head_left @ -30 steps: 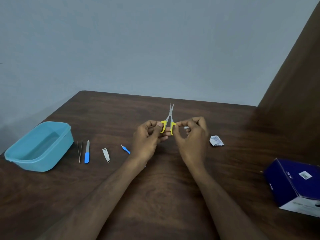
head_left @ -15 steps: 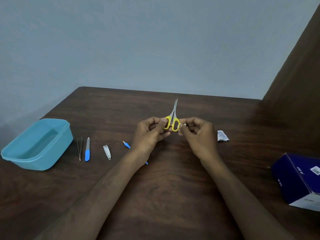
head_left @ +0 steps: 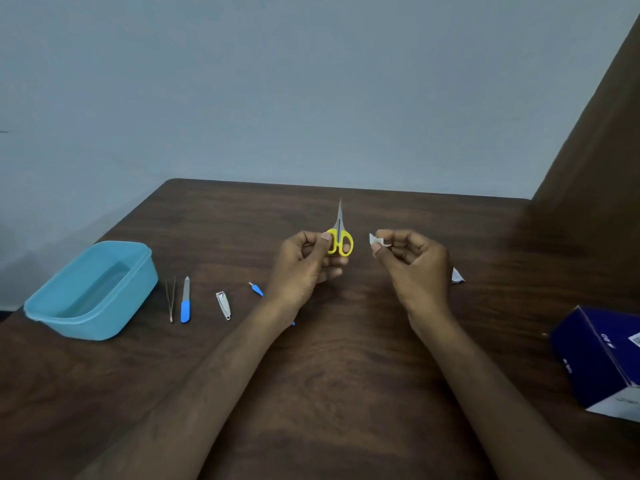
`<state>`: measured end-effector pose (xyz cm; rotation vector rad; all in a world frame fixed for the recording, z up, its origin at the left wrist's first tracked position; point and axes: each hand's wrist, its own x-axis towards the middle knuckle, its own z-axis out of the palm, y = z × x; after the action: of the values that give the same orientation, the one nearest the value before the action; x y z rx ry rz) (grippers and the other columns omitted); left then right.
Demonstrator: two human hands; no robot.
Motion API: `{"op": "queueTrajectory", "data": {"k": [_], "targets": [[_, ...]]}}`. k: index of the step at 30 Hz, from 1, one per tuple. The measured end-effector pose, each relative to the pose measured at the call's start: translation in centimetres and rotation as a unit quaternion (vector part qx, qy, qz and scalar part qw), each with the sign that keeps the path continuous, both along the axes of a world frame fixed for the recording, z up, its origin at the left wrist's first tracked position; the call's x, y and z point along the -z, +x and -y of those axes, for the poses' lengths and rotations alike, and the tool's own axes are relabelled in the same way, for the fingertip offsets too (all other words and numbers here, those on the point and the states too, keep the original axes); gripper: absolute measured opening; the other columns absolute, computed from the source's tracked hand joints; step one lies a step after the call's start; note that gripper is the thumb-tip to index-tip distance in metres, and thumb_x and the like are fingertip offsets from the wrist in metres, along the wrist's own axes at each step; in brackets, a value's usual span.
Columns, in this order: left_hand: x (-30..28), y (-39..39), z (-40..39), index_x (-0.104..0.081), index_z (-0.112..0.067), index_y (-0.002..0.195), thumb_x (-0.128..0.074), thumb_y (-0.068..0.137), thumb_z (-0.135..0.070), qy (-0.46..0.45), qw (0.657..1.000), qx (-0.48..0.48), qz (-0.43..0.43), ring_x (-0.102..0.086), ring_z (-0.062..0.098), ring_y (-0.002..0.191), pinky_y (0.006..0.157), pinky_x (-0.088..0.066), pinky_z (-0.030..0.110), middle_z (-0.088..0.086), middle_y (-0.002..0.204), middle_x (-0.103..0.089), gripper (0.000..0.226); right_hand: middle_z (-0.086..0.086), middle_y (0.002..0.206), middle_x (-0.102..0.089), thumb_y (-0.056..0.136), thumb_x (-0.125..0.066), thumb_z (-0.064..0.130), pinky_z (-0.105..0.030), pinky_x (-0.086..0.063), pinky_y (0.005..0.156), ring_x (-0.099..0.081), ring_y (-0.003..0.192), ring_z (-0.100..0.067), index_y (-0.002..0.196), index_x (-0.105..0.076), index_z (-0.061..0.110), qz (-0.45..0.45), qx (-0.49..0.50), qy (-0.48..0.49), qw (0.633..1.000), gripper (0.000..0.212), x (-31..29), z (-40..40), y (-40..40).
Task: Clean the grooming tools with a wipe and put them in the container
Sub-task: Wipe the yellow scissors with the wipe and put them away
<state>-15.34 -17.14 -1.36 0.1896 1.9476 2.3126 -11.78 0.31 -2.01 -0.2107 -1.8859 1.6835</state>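
Note:
My left hand (head_left: 304, 268) pinches the small yellow-handled scissors (head_left: 340, 237) by a handle loop, blades shut and pointing away from me. A hand's width to the right, my right hand (head_left: 412, 265) pinches a small white wipe (head_left: 376, 241), apart from the scissors. On the table lie tweezers (head_left: 170, 298), a blue-handled nail file (head_left: 186, 301), a nail clipper (head_left: 223, 304) and a blue cuticle tool (head_left: 256, 289), partly hidden by my left forearm. The blue container (head_left: 86, 320) stands at the left with nothing seen in it.
A torn wipe wrapper (head_left: 457, 276) lies right of my right hand. A dark blue box (head_left: 599, 355) sits near the table's right edge. A dark brown panel (head_left: 595, 174) rises at the right. The brown table (head_left: 346, 375) ends at a grey wall.
My right hand has pulled away to the right with the wipe, off the scissors' handles. The blades, slightly open a second ago, are shut. My left hand keeps hold of the scissors.

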Motion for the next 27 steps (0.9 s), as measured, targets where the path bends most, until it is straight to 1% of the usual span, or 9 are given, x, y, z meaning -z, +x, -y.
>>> {"op": "queueTrajectory", "data": {"k": [4, 8, 12, 15, 17, 19, 21, 23, 27], "targets": [[-0.1, -0.5, 2.0, -0.066, 0.002, 0.116, -0.062, 0.108, -0.023, -0.042, 0.999, -0.025, -0.018, -0.077, 0.018, 0.080, 0.069, -0.063, 0.031, 0.013, 0.096, -0.079, 0.027, 0.009, 0.087, -0.082, 0.088, -0.085, 0.008, -0.024, -0.059, 0.078, -0.077, 0.080, -0.006, 0.086, -0.081, 0.023, 0.017, -0.010, 0.025, 0.999, 0.015, 0.2, 0.6, 0.0], [-0.8, -1.0, 4.2, -0.065, -0.004, 0.107, -0.059, 0.110, -0.018, -0.059, 0.996, -0.040, -0.052, -0.074, 0.013, 0.070, 0.061, -0.061, 0.025, 0.008, 0.089, -0.075, 0.016, 0.007, 0.088, -0.082, 0.086, -0.086, 0.010, -0.031, -0.062, 0.082, -0.078, 0.083, -0.013, 0.085, -0.081, 0.020, 0.029, -0.006, 0.006, 1.000, 0.011, 0.3, 0.2, 0.0], [-1.5, -1.0, 4.6, -0.066, -0.004, 0.108, -0.059, 0.110, -0.020, -0.025, 0.996, -0.075, -0.048, -0.076, 0.014, 0.071, 0.062, -0.062, 0.025, 0.003, 0.084, -0.077, 0.017, -0.003, 0.087, -0.082, 0.089, -0.082, 0.005, -0.042, -0.066, 0.083, -0.079, 0.080, -0.021, 0.092, -0.081, 0.016, 0.015, -0.018, -0.028, 0.999, 0.012, 0.2, 0.2, 0.1], [-2.1, -0.1, 2.1, -0.065, -0.006, 0.108, -0.058, 0.111, -0.021, 0.032, 0.998, -0.049, -0.011, -0.077, 0.013, 0.071, 0.059, -0.060, 0.024, 0.005, 0.086, -0.078, 0.017, -0.007, 0.084, -0.080, 0.092, -0.080, 0.005, -0.037, -0.066, 0.076, -0.079, 0.076, -0.020, 0.096, -0.079, 0.010, -0.006, -0.017, -0.038, 0.999, 0.007, -0.1, 0.5, 0.3], [-2.0, 0.5, -0.1, -0.066, -0.005, 0.111, -0.058, 0.111, -0.020, 0.035, 0.999, -0.017, 0.010, -0.075, 0.011, 0.069, 0.057, -0.059, 0.022, 0.008, 0.089, -0.076, 0.018, -0.008, 0.082, -0.080, 0.093, -0.080, 0.007, -0.034, -0.065, 0.072, -0.078, 0.075, -0.019, 0.095, -0.078, 0.010, -0.018, -0.011, -0.036, 0.999, 0.005, -0.2, 0.5, 0.4], [-1.4, 1.0, -2.3, -0.067, -0.005, 0.111, -0.059, 0.110, -0.019, 0.032, 0.999, -0.007, 0.027, -0.073, 0.008, 0.065, 0.057, -0.059, 0.020, 0.007, 0.088, -0.076, 0.016, -0.006, 0.082, -0.079, 0.092, -0.081, 0.009, -0.034, -0.065, 0.072, -0.078, 0.076, -0.022, 0.092, -0.077, 0.013, -0.022, 0.001, -0.017, 1.000, 0.006, -0.3, 0.3, 0.4], [-0.5, 1.4, -4.1, -0.066, -0.008, 0.103, -0.060, 0.109, -0.017, 0.046, 0.998, -0.024, 0.036, -0.071, 0.006, 0.061, 0.056, -0.058, 0.019, 0.002, 0.080, -0.077, 0.013, -0.001, 0.083, -0.080, 0.090, -0.083, 0.011, -0.037, -0.065, 0.074, -0.078, 0.077, -0.022, 0.089, -0.077, 0.020, -0.022, 0.023, 0.016, 0.999, 0.010, 0.0, -0.3, 0.2], [0.4, 1.5, -5.3, -0.068, -0.010, 0.101, -0.061, 0.109, -0.018, 0.046, 0.998, -0.040, 0.027, -0.071, 0.008, 0.064, 0.058, -0.058, 0.019, -0.001, 0.077, -0.078, 0.013, 0.003, 0.082, -0.079, 0.089, -0.084, 0.013, -0.035, -0.064, 0.076, -0.078, 0.078, -0.017, 0.089, -0.077, 0.021, -0.021, 0.039, 0.033, 0.998, 0.011, 0.1, -0.9, 0.1], [1.9, 1.7, -6.0, -0.074, -0.011, 0.109, -0.063, 0.108, -0.023, -0.011, 0.997, -0.059, -0.045, -0.074, 0.012, 0.075, 0.068, -0.060, 0.027, 0.003, 0.088, -0.081, 0.017, 0.009, 0.091, -0.079, 0.090, -0.082, 0.009, -0.018, -0.058, 0.077, -0.076, 0.083, 0.001, 0.102, -0.080, 0.016, -0.025, 0.040, 0.076, 0.996, 0.014, -0.2, -1.6, -0.2]]}}
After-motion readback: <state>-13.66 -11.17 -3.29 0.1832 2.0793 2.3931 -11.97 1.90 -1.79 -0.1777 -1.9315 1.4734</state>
